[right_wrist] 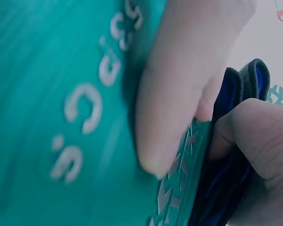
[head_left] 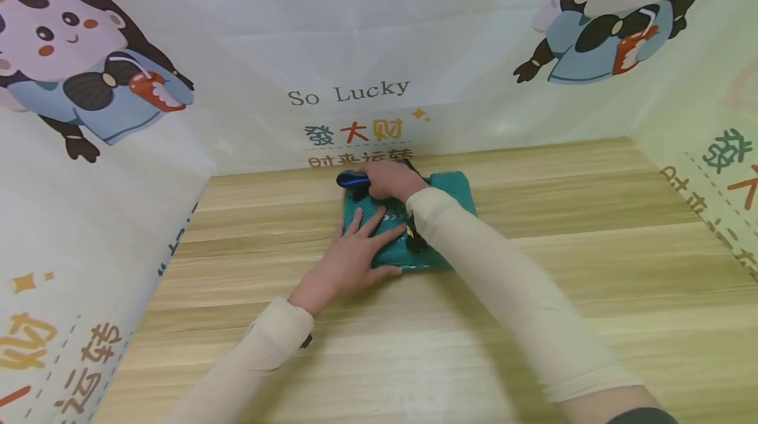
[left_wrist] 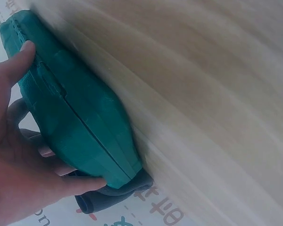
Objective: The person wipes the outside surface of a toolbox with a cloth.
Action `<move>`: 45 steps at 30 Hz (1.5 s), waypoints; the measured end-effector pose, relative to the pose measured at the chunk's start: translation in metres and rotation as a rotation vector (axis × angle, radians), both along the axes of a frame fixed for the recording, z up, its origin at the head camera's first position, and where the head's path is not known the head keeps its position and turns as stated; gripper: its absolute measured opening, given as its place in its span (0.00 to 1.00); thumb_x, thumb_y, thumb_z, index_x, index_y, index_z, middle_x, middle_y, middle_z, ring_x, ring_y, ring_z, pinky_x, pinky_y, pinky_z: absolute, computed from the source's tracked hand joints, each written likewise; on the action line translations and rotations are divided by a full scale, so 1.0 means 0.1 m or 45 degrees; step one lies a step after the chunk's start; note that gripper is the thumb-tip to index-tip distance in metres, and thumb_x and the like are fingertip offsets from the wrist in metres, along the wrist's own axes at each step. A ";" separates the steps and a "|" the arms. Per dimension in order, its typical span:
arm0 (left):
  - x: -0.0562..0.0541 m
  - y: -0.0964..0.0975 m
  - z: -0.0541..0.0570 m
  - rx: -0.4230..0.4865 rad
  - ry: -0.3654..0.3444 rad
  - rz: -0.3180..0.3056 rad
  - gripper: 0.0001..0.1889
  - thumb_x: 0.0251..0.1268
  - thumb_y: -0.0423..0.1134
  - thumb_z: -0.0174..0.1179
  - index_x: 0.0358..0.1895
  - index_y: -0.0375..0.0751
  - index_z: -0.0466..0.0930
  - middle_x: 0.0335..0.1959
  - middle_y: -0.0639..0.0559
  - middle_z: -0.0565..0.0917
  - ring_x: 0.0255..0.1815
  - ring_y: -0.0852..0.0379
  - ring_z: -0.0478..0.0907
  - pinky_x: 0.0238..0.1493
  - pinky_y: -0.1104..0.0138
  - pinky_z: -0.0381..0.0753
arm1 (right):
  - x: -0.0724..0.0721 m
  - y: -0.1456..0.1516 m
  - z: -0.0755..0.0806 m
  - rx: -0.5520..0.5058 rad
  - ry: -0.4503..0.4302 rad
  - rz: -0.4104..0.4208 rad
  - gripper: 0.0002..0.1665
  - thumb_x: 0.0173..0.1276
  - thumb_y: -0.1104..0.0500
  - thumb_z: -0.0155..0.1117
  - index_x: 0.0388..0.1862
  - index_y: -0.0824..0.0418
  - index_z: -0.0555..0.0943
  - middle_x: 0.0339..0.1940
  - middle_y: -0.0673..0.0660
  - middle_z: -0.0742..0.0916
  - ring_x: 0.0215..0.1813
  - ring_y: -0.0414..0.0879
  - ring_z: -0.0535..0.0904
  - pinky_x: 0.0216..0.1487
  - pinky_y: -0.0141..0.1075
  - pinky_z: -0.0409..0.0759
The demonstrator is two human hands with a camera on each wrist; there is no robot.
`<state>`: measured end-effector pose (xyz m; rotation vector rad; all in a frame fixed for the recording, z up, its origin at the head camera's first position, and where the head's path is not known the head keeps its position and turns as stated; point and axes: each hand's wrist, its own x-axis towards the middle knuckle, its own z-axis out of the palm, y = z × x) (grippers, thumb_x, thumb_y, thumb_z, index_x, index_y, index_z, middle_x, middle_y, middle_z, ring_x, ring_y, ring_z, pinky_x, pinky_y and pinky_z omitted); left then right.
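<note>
A teal plastic case [head_left: 453, 185] with raised white letters lies on the table near the back wall. My left hand [head_left: 348, 261] rests spread on its top, thumb at the near edge. In the left wrist view, the thumb [left_wrist: 22, 62] lies along the side of the case [left_wrist: 85, 136], which shows a seam. My right hand [head_left: 393, 180] reaches across the case and grips a dark folded fabric piece [head_left: 353, 180] with a blue edge at the far side. Close up, its layers [right_wrist: 255, 77] are pinched in the right hand [right_wrist: 262, 146], while a left-hand finger [right_wrist: 167, 108] lies on the case.
The wood-grain table [head_left: 260, 233] stretches out around the case. A printed white cloth wall [head_left: 474, 81] stands right behind it, with further cloth walls at left and right. A small black device [head_left: 416, 239] sits under the right wrist, over the case.
</note>
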<state>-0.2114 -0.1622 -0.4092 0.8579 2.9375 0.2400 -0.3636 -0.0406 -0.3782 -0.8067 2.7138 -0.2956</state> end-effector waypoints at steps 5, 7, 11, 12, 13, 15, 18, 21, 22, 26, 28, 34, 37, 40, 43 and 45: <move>-0.01 0.02 0.00 -0.001 0.007 0.004 0.40 0.69 0.65 0.60 0.81 0.62 0.59 0.82 0.41 0.49 0.76 0.24 0.43 0.67 0.30 0.51 | 0.00 0.06 0.04 0.018 -0.028 -0.008 0.32 0.80 0.62 0.51 0.81 0.55 0.62 0.76 0.59 0.71 0.72 0.55 0.68 0.68 0.50 0.69; -0.01 0.02 0.01 -0.004 0.008 0.004 0.40 0.68 0.65 0.60 0.81 0.62 0.59 0.82 0.41 0.49 0.76 0.24 0.43 0.67 0.30 0.52 | 0.00 0.09 0.05 0.020 -0.039 -0.012 0.32 0.80 0.62 0.51 0.81 0.55 0.62 0.76 0.59 0.71 0.73 0.56 0.68 0.68 0.50 0.68; -0.02 0.03 0.01 -0.019 0.015 0.001 0.41 0.68 0.65 0.60 0.81 0.62 0.58 0.82 0.41 0.49 0.76 0.23 0.44 0.67 0.30 0.53 | -0.02 0.15 0.03 0.035 -0.041 -0.023 0.31 0.81 0.61 0.50 0.81 0.56 0.63 0.76 0.59 0.71 0.73 0.56 0.68 0.69 0.51 0.67; -0.02 0.03 0.02 -0.024 0.015 -0.001 0.41 0.68 0.65 0.60 0.81 0.62 0.58 0.82 0.40 0.49 0.76 0.23 0.44 0.67 0.30 0.53 | -0.03 0.16 0.02 0.036 -0.043 -0.025 0.31 0.81 0.61 0.50 0.80 0.56 0.63 0.76 0.59 0.71 0.73 0.56 0.67 0.70 0.51 0.66; -0.02 0.03 0.02 -0.024 0.015 -0.003 0.41 0.68 0.65 0.60 0.81 0.62 0.58 0.82 0.40 0.49 0.76 0.23 0.44 0.66 0.30 0.54 | -0.03 0.18 0.01 0.037 -0.045 -0.028 0.31 0.81 0.61 0.50 0.80 0.56 0.64 0.75 0.59 0.71 0.72 0.56 0.68 0.70 0.51 0.66; -0.02 0.03 0.02 -0.033 0.016 -0.004 0.41 0.68 0.65 0.59 0.81 0.62 0.58 0.82 0.40 0.49 0.75 0.23 0.44 0.66 0.30 0.54 | -0.04 0.21 0.00 0.038 -0.043 -0.024 0.31 0.80 0.62 0.50 0.80 0.56 0.64 0.75 0.59 0.72 0.72 0.56 0.68 0.70 0.50 0.66; -0.02 0.04 0.01 -0.041 0.015 -0.001 0.41 0.68 0.66 0.60 0.81 0.62 0.57 0.82 0.40 0.50 0.75 0.23 0.45 0.66 0.30 0.55 | -0.04 0.25 0.02 0.037 -0.051 -0.012 0.31 0.80 0.63 0.50 0.80 0.57 0.63 0.75 0.60 0.72 0.72 0.56 0.68 0.70 0.50 0.66; -0.02 0.05 0.01 -0.057 0.013 0.001 0.42 0.67 0.66 0.60 0.81 0.63 0.57 0.82 0.40 0.49 0.75 0.23 0.45 0.66 0.30 0.55 | -0.04 0.29 0.03 0.055 -0.063 -0.007 0.31 0.80 0.63 0.50 0.80 0.57 0.64 0.74 0.61 0.73 0.71 0.57 0.69 0.68 0.50 0.67; -0.01 0.05 0.01 -0.059 0.008 0.000 0.42 0.67 0.66 0.60 0.81 0.63 0.56 0.82 0.40 0.49 0.76 0.23 0.44 0.66 0.30 0.55 | -0.04 0.30 0.03 0.065 -0.063 -0.006 0.30 0.80 0.63 0.50 0.79 0.58 0.65 0.73 0.61 0.73 0.71 0.57 0.69 0.68 0.50 0.68; -0.01 0.06 0.00 -0.063 -0.010 0.003 0.42 0.68 0.66 0.59 0.82 0.64 0.55 0.82 0.41 0.48 0.76 0.24 0.43 0.67 0.31 0.53 | -0.04 0.33 0.04 0.115 -0.047 -0.001 0.28 0.80 0.63 0.50 0.77 0.59 0.68 0.70 0.62 0.76 0.68 0.57 0.72 0.66 0.49 0.70; 0.00 0.07 0.01 -0.057 -0.014 0.009 0.42 0.67 0.66 0.59 0.82 0.64 0.55 0.82 0.42 0.48 0.76 0.24 0.43 0.67 0.31 0.53 | -0.04 0.35 0.04 0.123 -0.042 -0.002 0.26 0.80 0.63 0.51 0.75 0.59 0.70 0.69 0.62 0.77 0.66 0.57 0.73 0.65 0.49 0.70; 0.01 0.07 0.03 -0.058 -0.022 0.022 0.42 0.67 0.66 0.60 0.82 0.64 0.55 0.82 0.42 0.48 0.76 0.24 0.43 0.68 0.31 0.52 | -0.04 0.39 0.02 0.165 0.010 0.057 0.24 0.80 0.65 0.51 0.72 0.60 0.74 0.64 0.62 0.80 0.63 0.57 0.76 0.63 0.49 0.72; 0.01 0.06 0.04 -0.064 -0.025 0.023 0.42 0.68 0.66 0.60 0.82 0.63 0.55 0.82 0.42 0.48 0.76 0.24 0.43 0.68 0.31 0.52 | -0.02 0.43 0.02 0.212 0.068 0.129 0.24 0.81 0.66 0.50 0.73 0.60 0.74 0.64 0.63 0.80 0.63 0.57 0.77 0.64 0.48 0.72; 0.01 0.05 0.05 -0.074 -0.018 0.025 0.42 0.68 0.66 0.59 0.82 0.63 0.55 0.82 0.42 0.48 0.76 0.24 0.43 0.68 0.31 0.53 | 0.00 0.48 0.02 0.241 0.119 0.186 0.27 0.82 0.65 0.48 0.77 0.59 0.70 0.66 0.64 0.79 0.64 0.57 0.76 0.65 0.48 0.73; 0.02 0.04 0.05 -0.076 -0.004 0.024 0.42 0.68 0.65 0.59 0.82 0.63 0.55 0.82 0.41 0.49 0.76 0.24 0.44 0.67 0.31 0.54 | 0.04 0.54 0.03 0.250 0.160 0.229 0.29 0.82 0.64 0.49 0.80 0.57 0.66 0.69 0.64 0.78 0.65 0.57 0.76 0.65 0.48 0.73; 0.02 0.04 0.06 -0.074 -0.001 0.022 0.42 0.68 0.65 0.60 0.82 0.63 0.55 0.82 0.41 0.49 0.76 0.24 0.44 0.67 0.31 0.54 | 0.06 0.58 0.04 0.247 0.174 0.246 0.29 0.82 0.64 0.49 0.80 0.56 0.65 0.69 0.63 0.78 0.66 0.57 0.75 0.65 0.48 0.73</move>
